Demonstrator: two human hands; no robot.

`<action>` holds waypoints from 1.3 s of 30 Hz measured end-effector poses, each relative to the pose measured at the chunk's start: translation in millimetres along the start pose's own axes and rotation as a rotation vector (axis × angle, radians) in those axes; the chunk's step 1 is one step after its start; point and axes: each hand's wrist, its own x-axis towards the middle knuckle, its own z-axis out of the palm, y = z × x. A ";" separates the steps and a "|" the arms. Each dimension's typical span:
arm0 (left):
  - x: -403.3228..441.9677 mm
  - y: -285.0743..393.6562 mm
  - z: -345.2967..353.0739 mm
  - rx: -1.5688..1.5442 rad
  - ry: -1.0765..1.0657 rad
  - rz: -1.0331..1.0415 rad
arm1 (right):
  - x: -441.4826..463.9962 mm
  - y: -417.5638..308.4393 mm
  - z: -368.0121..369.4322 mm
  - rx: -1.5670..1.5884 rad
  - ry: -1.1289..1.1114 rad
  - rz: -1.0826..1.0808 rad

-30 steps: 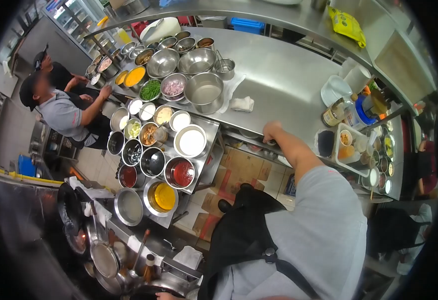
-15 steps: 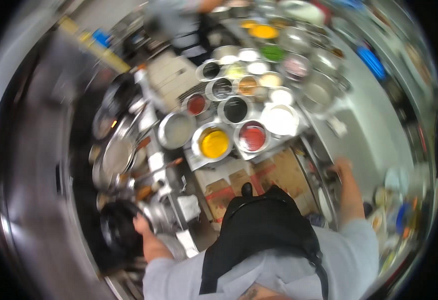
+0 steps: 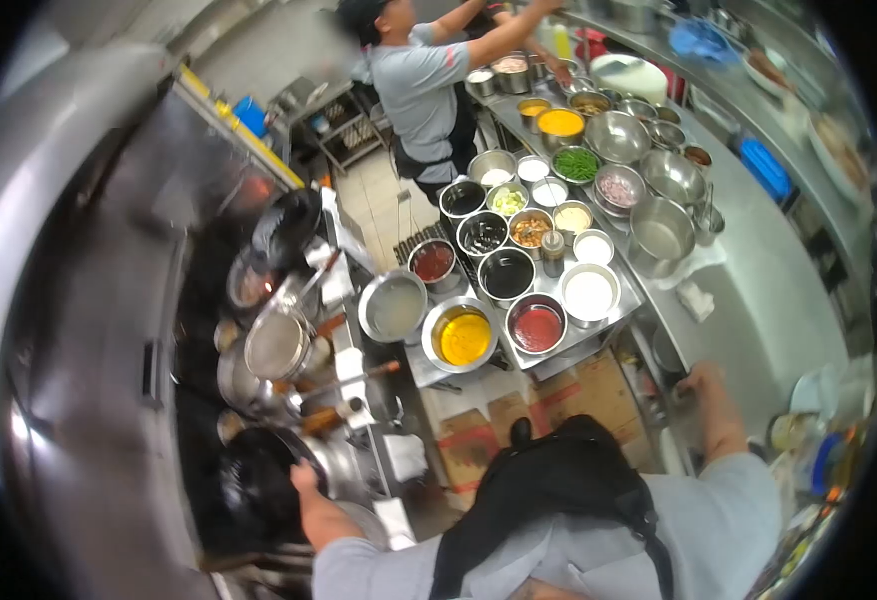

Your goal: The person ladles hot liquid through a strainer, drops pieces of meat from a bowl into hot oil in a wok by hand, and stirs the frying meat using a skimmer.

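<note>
At the lower left, my left hand is closed on the near edge of a black wok on the stove. On the right, my right hand is closed at the edge of the steel counter; what its fingers hold, if anything, is too small to tell. A folded white cloth lies on the counter beyond that hand. Between my arms and beyond them stand a pot of yellow liquid and a pot of red sauce.
A co-worker stands beyond the pots, arms stretched over the counter. Pans and a strainer crowd the stove. A large steel pot and bowls line the counter. Cardboard covers the floor ahead.
The view has swung left toward the stove. My left hand, at the bottom edge earlier, now shows fully at the wok. The co-worker's arms have reached out over the counter.
</note>
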 end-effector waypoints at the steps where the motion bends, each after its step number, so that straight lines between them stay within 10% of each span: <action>1: -6.1 4.0 -3.0 0.037 0.014 0.030 | 2.1 0.6 -9.6 0.020 -0.120 -0.008; 5: -26.4 24.0 8.6 0.082 0.122 -0.179 | 0.3 7.7 -1.7 0.080 -0.067 0.140; 11: -155.2 97.4 121.5 0.108 0.873 0.268 | -9.7 2.8 -12.5 0.048 -0.051 0.070; 15: -313.1 153.4 265.7 -0.439 -0.054 0.810 | 6.0 13.1 3.2 0.092 -0.042 0.048; 17: -344.5 191.4 271.8 -0.182 -1.020 1.077 | 19.2 15.9 16.2 0.089 -0.049 0.089; 19: -396.3 214.2 230.9 -0.120 -0.863 0.807 | -5.6 18.0 -3.7 0.151 -0.096 0.088; 23: -325.0 203.6 291.3 -0.105 -0.883 1.095 | -17.4 27.8 3.1 0.201 -0.019 0.036; 25: -302.3 200.2 294.3 -0.247 -1.037 0.482 | -11.9 22.5 2.1 0.198 -0.012 0.021; 28: -285.1 188.6 322.0 -0.323 -0.937 0.120 | -15.1 24.0 15.5 0.320 0.070 0.005; 30: -298.2 194.8 306.0 0.165 -0.930 0.737 | -10.3 21.1 23.8 0.223 0.200 -0.053; 37: -388.1 202.1 322.9 0.122 -0.940 0.897 | 16.0 15.6 57.8 0.113 0.545 -0.102; 39: -411.2 208.8 287.5 0.118 -0.959 0.966 | 23.4 20.7 33.7 0.584 -0.087 -0.018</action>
